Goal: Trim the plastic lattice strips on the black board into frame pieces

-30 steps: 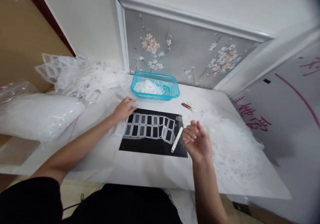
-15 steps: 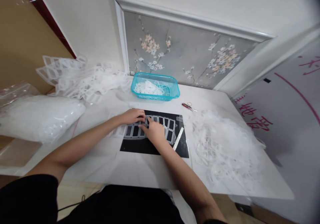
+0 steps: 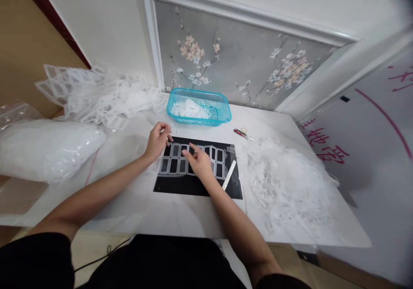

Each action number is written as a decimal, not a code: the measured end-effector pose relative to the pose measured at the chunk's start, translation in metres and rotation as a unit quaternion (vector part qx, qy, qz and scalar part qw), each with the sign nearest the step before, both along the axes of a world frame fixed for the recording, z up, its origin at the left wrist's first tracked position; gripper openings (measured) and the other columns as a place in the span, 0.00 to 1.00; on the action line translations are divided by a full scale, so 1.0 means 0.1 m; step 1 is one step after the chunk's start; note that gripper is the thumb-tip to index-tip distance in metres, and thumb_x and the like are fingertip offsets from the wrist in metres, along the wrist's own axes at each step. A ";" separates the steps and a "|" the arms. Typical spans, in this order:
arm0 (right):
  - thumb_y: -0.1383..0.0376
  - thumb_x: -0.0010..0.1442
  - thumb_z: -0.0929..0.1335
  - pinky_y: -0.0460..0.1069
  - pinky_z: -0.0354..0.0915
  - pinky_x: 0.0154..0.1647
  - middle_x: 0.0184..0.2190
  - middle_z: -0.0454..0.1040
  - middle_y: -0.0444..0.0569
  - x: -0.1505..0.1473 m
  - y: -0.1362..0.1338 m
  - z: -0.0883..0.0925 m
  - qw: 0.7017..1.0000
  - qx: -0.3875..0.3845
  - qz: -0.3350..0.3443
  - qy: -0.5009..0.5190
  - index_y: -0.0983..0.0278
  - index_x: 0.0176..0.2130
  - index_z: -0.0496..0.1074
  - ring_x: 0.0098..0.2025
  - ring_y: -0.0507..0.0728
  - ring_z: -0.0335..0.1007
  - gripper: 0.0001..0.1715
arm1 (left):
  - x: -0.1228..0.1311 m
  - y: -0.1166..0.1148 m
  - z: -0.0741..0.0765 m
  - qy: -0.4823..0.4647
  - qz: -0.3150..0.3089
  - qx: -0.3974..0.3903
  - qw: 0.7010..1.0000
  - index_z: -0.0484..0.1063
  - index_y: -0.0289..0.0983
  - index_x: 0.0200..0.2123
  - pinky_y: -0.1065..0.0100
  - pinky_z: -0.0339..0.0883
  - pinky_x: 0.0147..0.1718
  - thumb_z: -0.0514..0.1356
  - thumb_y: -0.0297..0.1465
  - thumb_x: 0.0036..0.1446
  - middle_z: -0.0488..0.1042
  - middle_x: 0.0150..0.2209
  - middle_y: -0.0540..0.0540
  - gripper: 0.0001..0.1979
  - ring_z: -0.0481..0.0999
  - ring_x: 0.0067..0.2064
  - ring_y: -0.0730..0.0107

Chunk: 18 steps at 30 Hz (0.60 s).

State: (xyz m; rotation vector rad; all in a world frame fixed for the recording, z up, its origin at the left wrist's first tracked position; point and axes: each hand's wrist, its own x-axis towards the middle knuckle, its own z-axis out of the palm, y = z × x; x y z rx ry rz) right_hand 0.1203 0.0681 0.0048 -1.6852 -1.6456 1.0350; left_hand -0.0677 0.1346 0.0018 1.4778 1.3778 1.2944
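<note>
Head view: we've parted hands, left hand (image 3: 157, 141) back near the strip's (image 3: 177, 157) end, grip unclear; right hand (image 3: 202, 164) over it, fingers spread, seemingly between touches.

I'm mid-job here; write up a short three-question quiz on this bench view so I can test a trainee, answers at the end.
1. True or false: the teal basket stands beyond the black mat, on the far side from the person.
2. Multiple choice. Which hand is nearest the slim white tool lying on the mat? A) the left; B) the right; C) both equally.
3. Fill in: the small tool past the mat's far right corner has a ____ handle.

Key:
1. True.
2. B, the right hand, above the translucent rectangular frames.
3. Red.
</note>
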 end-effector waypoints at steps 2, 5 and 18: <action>0.40 0.65 0.56 0.50 0.70 0.34 0.28 0.75 0.46 0.10 0.04 0.07 0.966 -0.068 -0.024 0.249 0.60 0.60 0.66 0.32 0.56 0.73 0.37 | 0.11 -0.19 0.14 0.009 -0.034 0.024 0.999 0.68 0.40 0.39 0.71 0.69 0.28 0.57 0.48 0.61 0.72 0.33 0.48 0.17 0.76 0.33 0.68; 0.44 0.68 0.54 0.49 0.72 0.38 0.35 0.76 0.47 0.27 0.09 0.19 0.840 -0.180 -0.004 0.512 0.62 0.56 0.67 0.34 0.53 0.73 0.33 | 0.34 -0.37 0.33 0.115 -0.197 0.124 0.966 0.75 0.40 0.37 0.63 0.71 0.45 0.59 0.42 0.62 0.75 0.43 0.45 0.12 0.76 0.46 0.62; 0.58 0.68 0.62 0.42 0.43 0.13 0.12 0.45 0.33 1.57 0.20 0.30 0.776 0.006 -0.162 0.610 0.60 0.18 0.49 0.14 0.46 0.36 0.29 | 0.40 -0.37 0.12 0.285 -0.313 0.085 0.902 0.77 0.41 0.43 0.65 0.67 0.45 0.54 0.43 0.66 0.73 0.46 0.45 0.16 0.74 0.44 0.65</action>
